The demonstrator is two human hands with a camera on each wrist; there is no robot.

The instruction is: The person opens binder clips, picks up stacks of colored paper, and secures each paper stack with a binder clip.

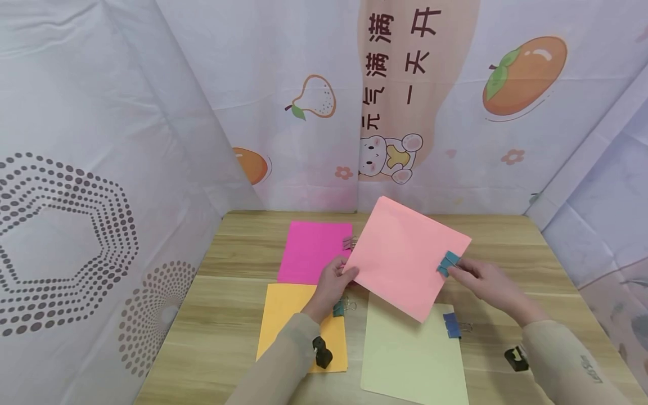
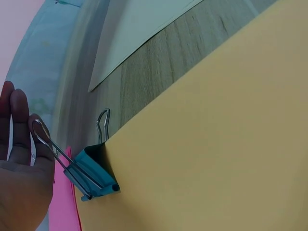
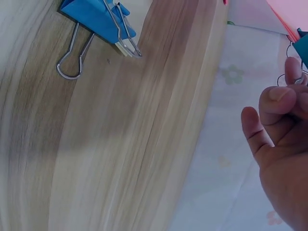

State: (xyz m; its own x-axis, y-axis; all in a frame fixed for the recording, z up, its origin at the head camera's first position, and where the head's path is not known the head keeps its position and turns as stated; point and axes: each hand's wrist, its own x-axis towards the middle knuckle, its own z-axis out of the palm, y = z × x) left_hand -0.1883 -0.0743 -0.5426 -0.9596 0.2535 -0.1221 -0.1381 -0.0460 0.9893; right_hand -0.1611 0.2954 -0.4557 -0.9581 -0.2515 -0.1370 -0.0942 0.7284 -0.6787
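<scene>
A stack of salmon-pink paper sheets [image 1: 402,253] is held up, tilted, above the table. My left hand [image 1: 329,289] pinches its lower left edge, thumb on top. On its right edge sits a teal binder clip [image 1: 448,263], whose wire handles my right hand [image 1: 487,284] pinches. In the right wrist view this clip [image 3: 301,47] is partly cut off by the frame edge. Below the left hand lies yellow-orange paper [image 1: 283,320] with another teal binder clip [image 2: 94,173]. Pale yellow paper [image 1: 412,357] with a blue binder clip [image 1: 452,325] lies beneath the raised stack.
Magenta paper [image 1: 314,250] lies at the back left of the wooden table [image 1: 228,304], with a binder clip [image 1: 350,243] on its right edge. A printed curtain [image 1: 304,50] hangs behind the table and along both sides.
</scene>
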